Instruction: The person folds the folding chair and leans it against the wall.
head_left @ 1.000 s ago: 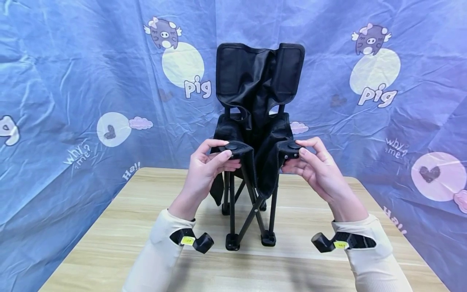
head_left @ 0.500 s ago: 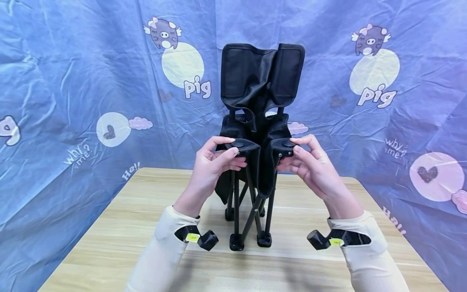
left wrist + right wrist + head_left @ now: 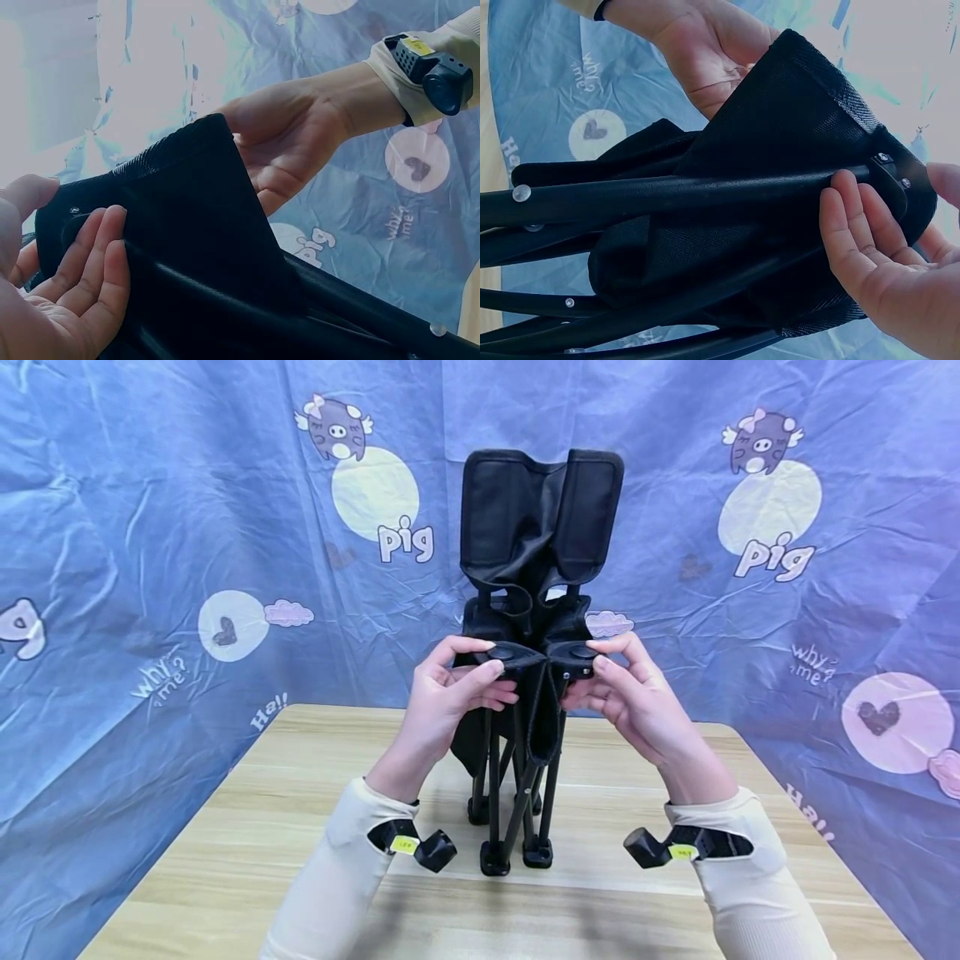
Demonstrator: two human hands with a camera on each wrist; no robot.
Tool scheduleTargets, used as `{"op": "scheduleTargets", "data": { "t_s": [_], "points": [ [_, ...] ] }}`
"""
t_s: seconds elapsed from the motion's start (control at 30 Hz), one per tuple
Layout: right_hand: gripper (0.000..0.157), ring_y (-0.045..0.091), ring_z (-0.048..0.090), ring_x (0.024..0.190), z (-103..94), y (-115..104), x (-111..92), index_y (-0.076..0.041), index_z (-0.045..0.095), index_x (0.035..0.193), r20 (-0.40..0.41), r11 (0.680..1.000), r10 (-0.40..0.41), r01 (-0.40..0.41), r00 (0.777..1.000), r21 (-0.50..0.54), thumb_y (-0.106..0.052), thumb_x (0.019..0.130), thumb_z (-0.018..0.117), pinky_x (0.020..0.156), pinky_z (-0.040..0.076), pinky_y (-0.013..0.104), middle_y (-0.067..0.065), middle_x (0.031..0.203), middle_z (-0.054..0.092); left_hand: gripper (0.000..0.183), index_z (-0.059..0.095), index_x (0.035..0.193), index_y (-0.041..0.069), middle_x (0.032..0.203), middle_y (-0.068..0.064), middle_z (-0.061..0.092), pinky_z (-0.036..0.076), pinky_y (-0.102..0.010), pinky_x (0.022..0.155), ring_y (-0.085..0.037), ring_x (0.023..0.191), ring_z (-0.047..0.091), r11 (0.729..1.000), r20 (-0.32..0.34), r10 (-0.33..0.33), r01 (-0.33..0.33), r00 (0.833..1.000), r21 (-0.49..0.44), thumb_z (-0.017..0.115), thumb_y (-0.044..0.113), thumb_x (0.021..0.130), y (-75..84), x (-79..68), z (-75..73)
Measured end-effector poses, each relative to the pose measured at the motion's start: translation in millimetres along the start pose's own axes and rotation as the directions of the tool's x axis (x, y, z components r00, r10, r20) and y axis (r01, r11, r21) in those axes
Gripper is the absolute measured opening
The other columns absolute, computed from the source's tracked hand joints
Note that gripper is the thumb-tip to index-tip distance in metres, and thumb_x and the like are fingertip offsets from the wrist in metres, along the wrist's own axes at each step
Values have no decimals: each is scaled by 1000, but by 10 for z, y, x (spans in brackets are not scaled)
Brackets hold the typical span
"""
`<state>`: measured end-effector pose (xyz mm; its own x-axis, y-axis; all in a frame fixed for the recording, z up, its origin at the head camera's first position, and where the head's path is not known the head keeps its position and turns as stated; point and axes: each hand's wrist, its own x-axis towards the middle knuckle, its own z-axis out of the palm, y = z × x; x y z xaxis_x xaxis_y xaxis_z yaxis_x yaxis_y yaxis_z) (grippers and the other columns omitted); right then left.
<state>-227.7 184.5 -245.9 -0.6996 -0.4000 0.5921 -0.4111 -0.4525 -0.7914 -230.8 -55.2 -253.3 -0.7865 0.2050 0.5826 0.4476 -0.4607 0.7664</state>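
Note:
A small black folding chair [image 3: 517,510] stands upright on the wooden table, partly folded, its fabric seat sagging into a deep crease between the two front corners. My left hand [image 3: 450,693] pinches the left front corner between thumb and fingers. On the opposite front corner, my right hand [image 3: 630,693] has the same kind of pinch. The corners almost meet. In the left wrist view, the fingertips [image 3: 112,225] lie against the dark fabric. Riveted tubes [image 3: 667,191] run under the seat in the right wrist view. Crossed legs end in black feet [image 3: 495,858].
The light wooden table [image 3: 300,877] reaches out on both sides of the chair. Behind it hangs a blue curtain [image 3: 187,510] printed with pigs and words. Each wrist wears a strapped black camera [image 3: 435,850].
Both hands have moved inward, bringing the front corners closer together. The chair has become narrower, with its backrest panels and feet nearer each other.

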Motion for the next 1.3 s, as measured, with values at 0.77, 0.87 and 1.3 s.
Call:
{"op": "scheduleTargets", "data": {
  "t_s": [0.77, 0.87, 1.3],
  "points": [
    [19, 22, 71, 85, 9, -4, -40, -14, 51, 123, 8, 999, -11, 11, 1000, -34, -11, 108, 40, 81, 59, 36, 11, 96, 69, 22, 56, 115, 11, 81, -8, 75, 58, -29, 64, -20, 72, 73, 999, 31, 12, -13, 999, 35, 57, 4, 93, -11, -17, 34],
    [22, 22, 71, 89, 11, -1, -64, -13, 50, 126, 15, 999, -25, 26, 1000, -44, -9, 107, 40, 83, 59, 36, 11, 100, 70, 25, 54, 119, 7, 89, -18, 74, 59, -32, 68, -21, 77, 74, 999, 43, 6, -8, 999, 52, 56, 6, 95, -8, -31, 24],
    [40, 27, 70, 92, -176, -69, -287, -7, 38, 144, 107, 992, -116, 121, 987, -41, 2, 106, 29, 88, 57, 35, 16, 107, 69, 40, 45, 135, 9, 99, -5, 74, 59, -35, 79, -21, 93, 72, 998, 42, 46, -48, 998, 48, 50, 3, 96, 41, -263, -180]
  ]
}}
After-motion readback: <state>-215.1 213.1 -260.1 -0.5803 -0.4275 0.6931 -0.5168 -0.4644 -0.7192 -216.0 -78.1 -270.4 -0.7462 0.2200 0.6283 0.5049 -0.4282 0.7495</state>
